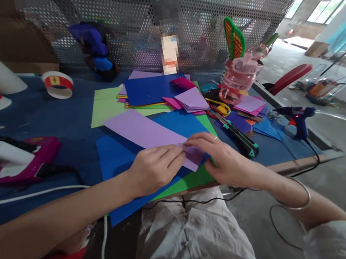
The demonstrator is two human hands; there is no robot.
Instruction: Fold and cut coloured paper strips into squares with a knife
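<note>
A long lilac paper strip [144, 128] lies slantwise over a large blue sheet [114, 155], its near right end turned up in a fold. My left hand [158, 170] is closed on the strip near that fold, fingers bunched together. From the other side my right hand [226, 158] grips the folded end between thumb and fingers. The fingertips of both hands almost meet, and they hide part of the crease. Beneath the blue sheet, a green sheet [185, 183] shows at the table's front edge.
Right of my hands lies a box cutter [237, 136], with yellow-handled scissors [219, 107] above it. A glue gun [300, 118] stands near the right edge. Behind are stacked coloured papers [149, 89] and a pink jar [238, 80]. A magenta power strip [31, 161] sits left.
</note>
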